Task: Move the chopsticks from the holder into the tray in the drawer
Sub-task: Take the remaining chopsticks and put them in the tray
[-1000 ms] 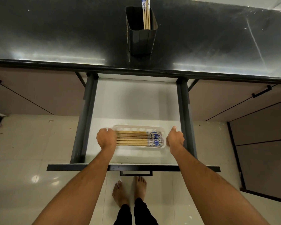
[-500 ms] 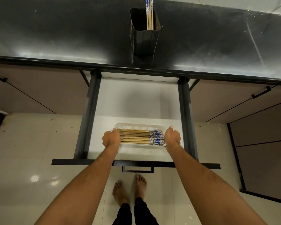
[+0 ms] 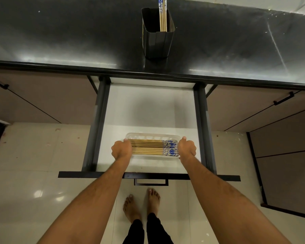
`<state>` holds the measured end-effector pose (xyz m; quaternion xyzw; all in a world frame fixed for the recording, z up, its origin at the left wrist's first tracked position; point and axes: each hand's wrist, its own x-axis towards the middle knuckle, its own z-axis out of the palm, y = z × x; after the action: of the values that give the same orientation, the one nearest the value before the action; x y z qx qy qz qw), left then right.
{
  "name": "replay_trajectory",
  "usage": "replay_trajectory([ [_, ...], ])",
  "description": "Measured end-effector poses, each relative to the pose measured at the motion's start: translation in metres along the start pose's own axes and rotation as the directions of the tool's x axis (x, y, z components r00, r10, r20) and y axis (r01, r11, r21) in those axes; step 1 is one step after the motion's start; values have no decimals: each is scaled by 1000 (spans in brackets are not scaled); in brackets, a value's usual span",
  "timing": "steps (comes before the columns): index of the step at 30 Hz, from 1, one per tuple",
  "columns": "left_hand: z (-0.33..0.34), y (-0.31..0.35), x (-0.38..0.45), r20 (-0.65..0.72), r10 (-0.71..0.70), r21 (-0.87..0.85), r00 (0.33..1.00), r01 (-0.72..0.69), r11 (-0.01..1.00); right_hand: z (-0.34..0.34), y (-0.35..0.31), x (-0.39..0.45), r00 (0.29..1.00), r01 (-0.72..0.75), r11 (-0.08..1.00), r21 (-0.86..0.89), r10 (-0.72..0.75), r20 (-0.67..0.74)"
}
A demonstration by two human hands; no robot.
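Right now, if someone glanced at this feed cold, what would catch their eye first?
Probably the two hands, left hand and right hand, gripping the ends of the clear plastic tray in the open white drawer, with a row of blue-patterned wooden chopsticks lying flat in it. Next, the dark ribbed holder on the black countertop behind, a few chopsticks standing in it.

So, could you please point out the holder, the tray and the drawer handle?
holder [image 3: 157,44], head view, front wall.
tray [image 3: 153,135], head view, far rim.
drawer handle [image 3: 151,184], head view, bar's middle.
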<state>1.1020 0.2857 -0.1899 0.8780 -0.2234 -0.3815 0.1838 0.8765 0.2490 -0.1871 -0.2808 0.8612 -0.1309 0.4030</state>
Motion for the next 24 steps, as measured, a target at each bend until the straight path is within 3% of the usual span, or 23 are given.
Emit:
replay_trajectory([
  [11,1,-3,3,79,11,-4,997,-11,1000,-3,-1,-10,991,116,986,-118,-107,77],
  [14,-4,2,-2,76,80,58,994,-84,995,-6,-4,-16,967,257,929,-265,-245,77],
  [16,-11,10,-9,38,199,169,979,-203,964,-9,-10,-22,927,367,842,-395,-367,80],
  [18,-20,22,-15,-34,383,309,923,-355,883,-13,-19,-29,872,449,729,-516,-483,76],
  [21,-36,46,-21,-87,669,452,738,-569,687,-23,-39,-39,750,563,546,-620,-653,106],
  [24,-55,74,-24,-67,805,504,589,-676,537,-38,-66,-51,611,626,373,-685,-780,134],
])
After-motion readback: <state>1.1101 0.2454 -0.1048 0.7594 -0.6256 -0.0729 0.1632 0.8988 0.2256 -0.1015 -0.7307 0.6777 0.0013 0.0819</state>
